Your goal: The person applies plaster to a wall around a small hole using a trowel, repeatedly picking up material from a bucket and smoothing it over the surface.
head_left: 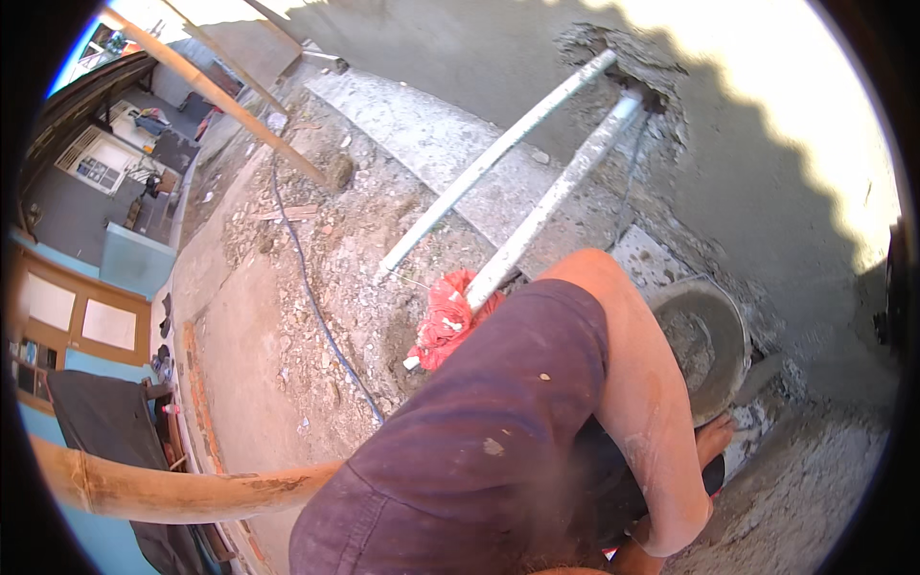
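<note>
My bent arm, in a dusty maroon sleeve (470,402), crosses the lower middle, seemingly the left one. Its bare forearm (652,422) has pale smears and runs down to the lower edge. My left hand (661,539) is bent inward there; its fingers are hidden. My right hand does not show. Beside the forearm stands a round bucket (738,335) with grey wet mortar (688,350) in it. A bare foot (714,441) is close to the bucket's rim, next to dark clothing. A tiny red-and-white thing near the hand is too small to make out.
Two white pipes (498,158) (565,192) slope out of a broken hole in the grey plastered wall (757,201). Red plastic or cloth (446,316) wraps the thicker pipe's end. Rubble (345,278), a dark hose (311,297) and bamboo poles (216,96) (192,489) lie or stand leftward.
</note>
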Demonstrator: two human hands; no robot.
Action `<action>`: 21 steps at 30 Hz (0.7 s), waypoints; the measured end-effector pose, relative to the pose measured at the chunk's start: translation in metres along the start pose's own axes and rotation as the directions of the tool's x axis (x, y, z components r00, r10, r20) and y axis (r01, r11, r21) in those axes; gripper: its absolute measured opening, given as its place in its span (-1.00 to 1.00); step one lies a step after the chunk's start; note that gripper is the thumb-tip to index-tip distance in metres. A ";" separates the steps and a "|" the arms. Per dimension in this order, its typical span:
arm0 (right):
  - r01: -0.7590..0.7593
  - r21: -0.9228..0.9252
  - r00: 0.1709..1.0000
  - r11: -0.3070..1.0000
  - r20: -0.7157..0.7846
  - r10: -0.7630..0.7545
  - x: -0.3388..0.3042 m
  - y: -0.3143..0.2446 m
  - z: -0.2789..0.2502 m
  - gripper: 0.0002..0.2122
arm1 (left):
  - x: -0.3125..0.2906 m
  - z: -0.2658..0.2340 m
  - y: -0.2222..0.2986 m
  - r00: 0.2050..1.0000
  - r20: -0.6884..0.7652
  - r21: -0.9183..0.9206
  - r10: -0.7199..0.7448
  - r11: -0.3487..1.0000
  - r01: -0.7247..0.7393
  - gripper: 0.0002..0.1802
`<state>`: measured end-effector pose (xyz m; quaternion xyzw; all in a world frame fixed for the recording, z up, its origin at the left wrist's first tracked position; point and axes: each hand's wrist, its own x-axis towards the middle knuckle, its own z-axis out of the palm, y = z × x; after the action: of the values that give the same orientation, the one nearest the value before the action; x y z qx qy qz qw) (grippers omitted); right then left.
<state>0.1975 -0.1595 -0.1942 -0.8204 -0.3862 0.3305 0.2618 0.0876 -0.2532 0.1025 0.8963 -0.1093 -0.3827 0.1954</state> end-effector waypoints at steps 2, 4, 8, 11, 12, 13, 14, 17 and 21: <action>-0.044 0.075 0.999 0.996 -0.013 0.045 0.003 0.006 0.000 -0.61 | 0.003 0.000 -0.005 0.999 -0.018 -0.046 -0.040 0.998 0.039 -0.55; -0.060 0.122 0.998 0.991 0.005 0.060 -0.003 0.007 0.005 -0.60 | -0.001 0.005 -0.001 0.995 -0.050 -0.074 -0.082 0.994 0.078 -0.54; -0.129 0.337 0.991 0.933 0.013 0.133 0.000 0.028 -0.025 -0.57 | 0.005 -0.007 0.000 0.992 -0.059 -0.069 -0.108 0.992 0.104 -0.53; -0.170 0.579 0.983 0.797 0.045 0.177 0.000 0.038 -0.047 -0.54 | 0.005 -0.019 -0.005 0.994 -0.015 0.037 -0.111 0.993 0.112 -0.52; -0.185 0.631 0.982 0.753 0.083 0.171 -0.006 0.033 -0.048 -0.53 | -0.001 -0.020 -0.006 0.991 0.000 0.069 -0.136 0.988 0.136 -0.52; -0.214 0.669 0.976 0.712 0.118 0.182 -0.013 0.023 -0.045 -0.52 | -0.010 -0.021 -0.008 0.986 0.010 0.111 -0.167 0.980 0.165 -0.51; -0.233 0.695 0.972 0.681 0.159 0.170 -0.019 0.010 -0.040 -0.51 | -0.022 -0.020 -0.011 0.983 -0.001 0.136 -0.181 0.974 0.180 -0.51; -0.344 0.724 0.932 0.598 0.187 0.309 -0.049 -0.041 -0.034 -0.56 | -0.056 -0.011 -0.032 0.984 -0.178 0.198 -0.028 0.978 0.064 -0.60; -0.107 0.956 0.970 0.271 0.041 0.238 -0.079 -0.056 -0.052 -0.66 | -0.063 -0.013 -0.031 0.916 -0.388 0.152 0.104 0.987 -0.048 -0.59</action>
<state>0.1719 -0.2005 -0.0958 -0.5573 -0.0074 0.4754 0.6807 0.0555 -0.2004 0.1376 0.9615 -0.1289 -0.1776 0.1654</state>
